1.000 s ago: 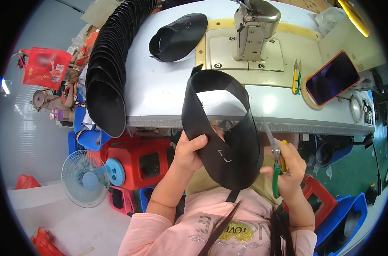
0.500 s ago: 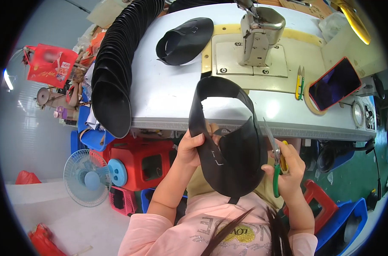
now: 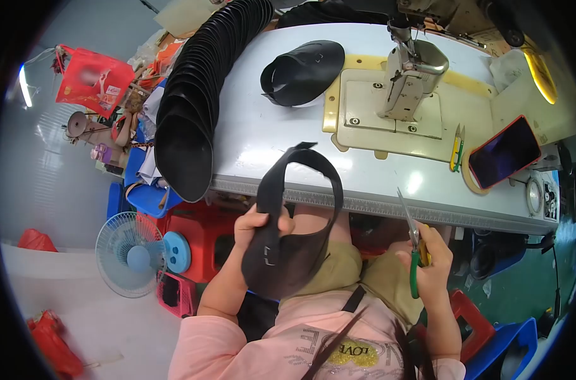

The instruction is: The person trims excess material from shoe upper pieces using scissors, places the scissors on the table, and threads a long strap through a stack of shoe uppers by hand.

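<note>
My left hand (image 3: 262, 229) is closed on the band of a black shoe upper (image 3: 281, 269), which has a small pale mark on its side. The upper is held over my lap in front of the table edge, its loop pointing up and away. In my right hand (image 3: 430, 256) are scissors (image 3: 414, 253) with green and yellow handles, blades pointing up toward the table, apart from the upper. Another black shoe upper (image 3: 304, 73) lies on the table. To its left curves a long nested stack of black pieces (image 3: 185, 155).
A sewing machine post (image 3: 411, 82) rises from the white table (image 3: 244, 139). Thread snips (image 3: 457, 149), a phone (image 3: 506, 152) and a tape roll (image 3: 475, 180) lie at the right. Below left are a fan (image 3: 131, 253) and a red stool (image 3: 199, 244).
My left hand has carried the upper to the left and lower, away from the scissors. The upper is turned, and the scissors stay in my right hand. The whole view has shifted slightly.
</note>
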